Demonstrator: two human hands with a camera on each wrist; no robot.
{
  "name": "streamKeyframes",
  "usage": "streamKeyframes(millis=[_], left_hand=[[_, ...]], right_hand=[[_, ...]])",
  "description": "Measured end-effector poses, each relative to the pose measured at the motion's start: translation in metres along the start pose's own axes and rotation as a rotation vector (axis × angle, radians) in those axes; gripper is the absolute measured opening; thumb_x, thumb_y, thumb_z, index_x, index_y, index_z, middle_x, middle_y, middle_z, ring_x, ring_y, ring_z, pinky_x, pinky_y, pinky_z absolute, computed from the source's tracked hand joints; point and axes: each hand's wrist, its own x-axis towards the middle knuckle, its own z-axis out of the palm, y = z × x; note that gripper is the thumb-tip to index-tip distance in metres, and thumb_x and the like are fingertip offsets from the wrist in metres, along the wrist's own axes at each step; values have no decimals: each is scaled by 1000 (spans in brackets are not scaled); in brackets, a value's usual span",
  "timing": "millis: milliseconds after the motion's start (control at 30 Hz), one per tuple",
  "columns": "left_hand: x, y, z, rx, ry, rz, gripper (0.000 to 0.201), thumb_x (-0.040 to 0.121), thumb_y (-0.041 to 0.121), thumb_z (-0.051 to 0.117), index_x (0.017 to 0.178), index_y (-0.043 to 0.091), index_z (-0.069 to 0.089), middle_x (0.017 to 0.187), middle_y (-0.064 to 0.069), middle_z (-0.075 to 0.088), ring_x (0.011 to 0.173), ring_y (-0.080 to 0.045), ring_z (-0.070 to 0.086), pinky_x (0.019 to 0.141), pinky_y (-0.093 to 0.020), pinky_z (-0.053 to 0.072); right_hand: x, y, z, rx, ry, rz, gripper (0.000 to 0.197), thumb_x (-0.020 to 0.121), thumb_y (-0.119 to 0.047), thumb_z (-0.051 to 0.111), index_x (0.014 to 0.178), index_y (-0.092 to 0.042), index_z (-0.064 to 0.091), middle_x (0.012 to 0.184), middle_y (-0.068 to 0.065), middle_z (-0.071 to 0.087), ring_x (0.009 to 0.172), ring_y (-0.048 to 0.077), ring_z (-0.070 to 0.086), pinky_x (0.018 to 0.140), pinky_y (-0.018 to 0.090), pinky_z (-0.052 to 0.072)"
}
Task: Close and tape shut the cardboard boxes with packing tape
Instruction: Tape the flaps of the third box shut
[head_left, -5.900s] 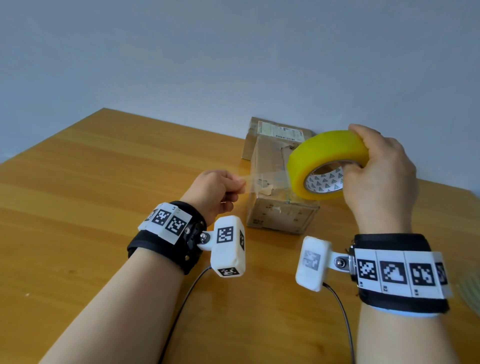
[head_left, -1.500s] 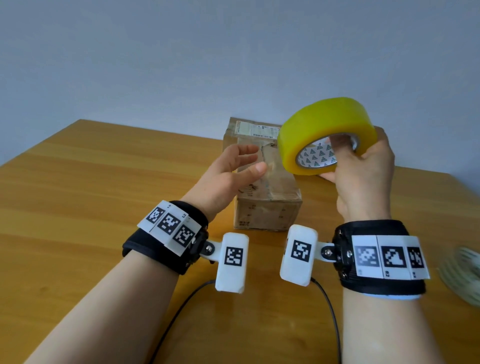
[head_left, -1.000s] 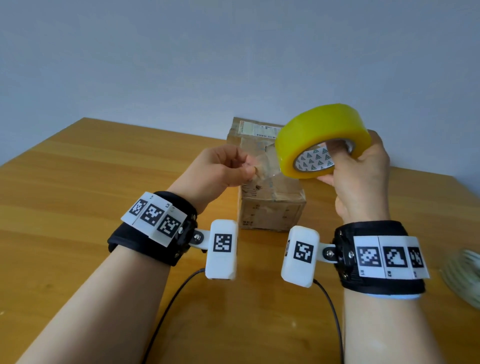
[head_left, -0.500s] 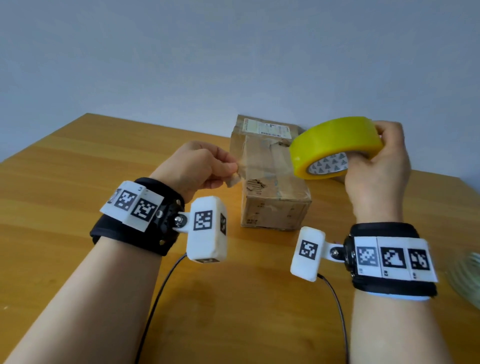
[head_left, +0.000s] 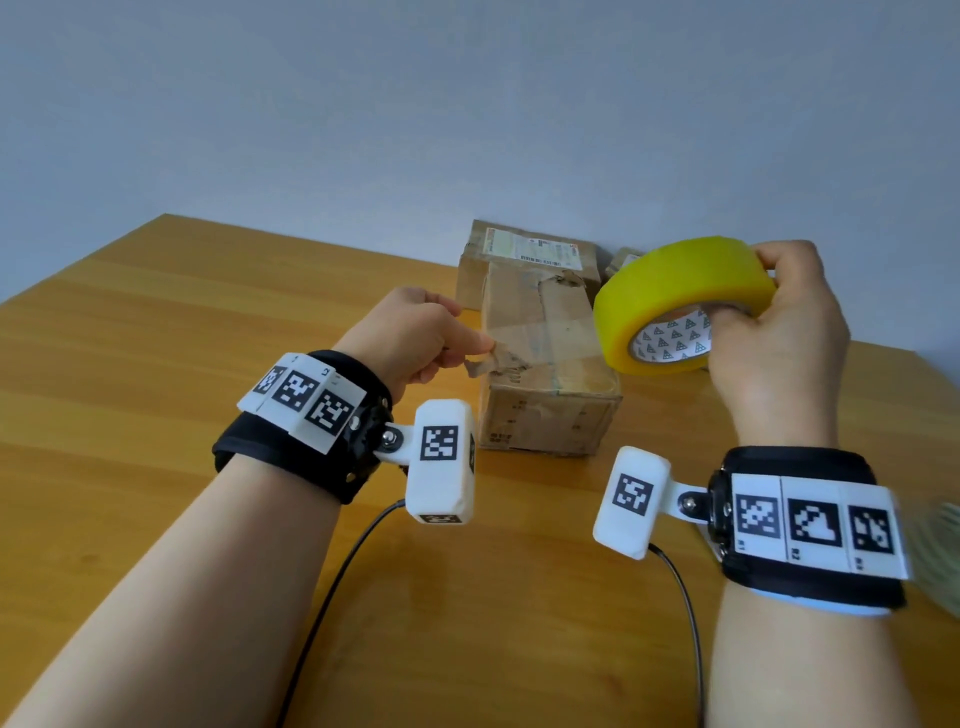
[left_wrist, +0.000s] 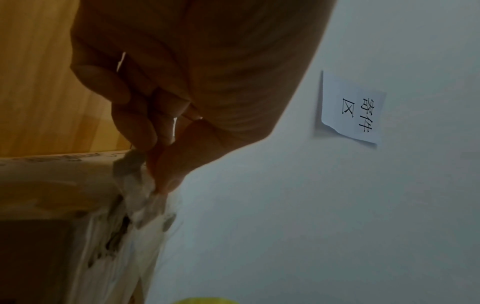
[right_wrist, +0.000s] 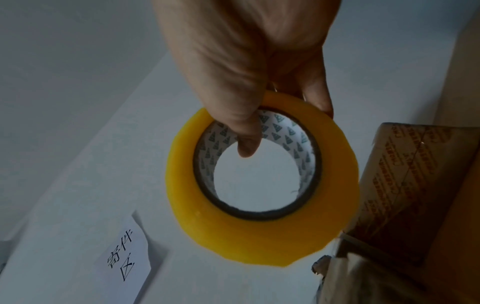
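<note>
A worn brown cardboard box stands on the wooden table, flaps down. My right hand grips a yellow roll of packing tape above the box's right side, thumb inside the core. A clear strip of tape runs from the roll leftward over the box top. My left hand pinches the strip's crumpled free end at the box's left edge; the left wrist view shows the tape end between thumb and fingertips.
A second cardboard box with a white shipping label lies behind the first, against the grey wall. A paper note is stuck on the wall. A pale coiled object sits at the table's right edge. Cables trail from the wrist cameras.
The left hand went from open beside the roll to pinching the tape end. It pulled the strip out leftward while the roll moved right, so the strip now spans the box top.
</note>
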Motion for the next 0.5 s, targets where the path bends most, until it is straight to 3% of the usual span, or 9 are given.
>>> streamKeyframes(millis=[100, 333, 500], left_hand=[[2, 0, 3, 26, -16, -15, 51, 71, 9, 84, 112, 14, 54, 72, -4, 63, 58, -13, 50, 52, -27, 37], [4, 2, 10, 15, 13, 28, 58, 70, 13, 87, 119, 16, 54, 91, -5, 65, 73, -14, 56, 58, -27, 41], [4, 0, 12, 14, 1, 16, 59, 71, 13, 86, 120, 16, 53, 95, -6, 65, 74, -14, 55, 57, -27, 40]], right_hand=[[2, 4, -2, -42, -28, 9, 35, 93, -8, 62, 127, -17, 57, 119, 8, 65, 107, 34, 60, 84, 46, 52], [3, 8, -5, -41, -40, 41, 35, 92, -9, 64, 125, -19, 58, 117, 5, 64, 105, 31, 60, 82, 43, 50], [3, 9, -4, -53, -44, 52, 35, 92, -10, 65, 125, -21, 58, 119, 6, 65, 107, 33, 61, 85, 47, 53]])
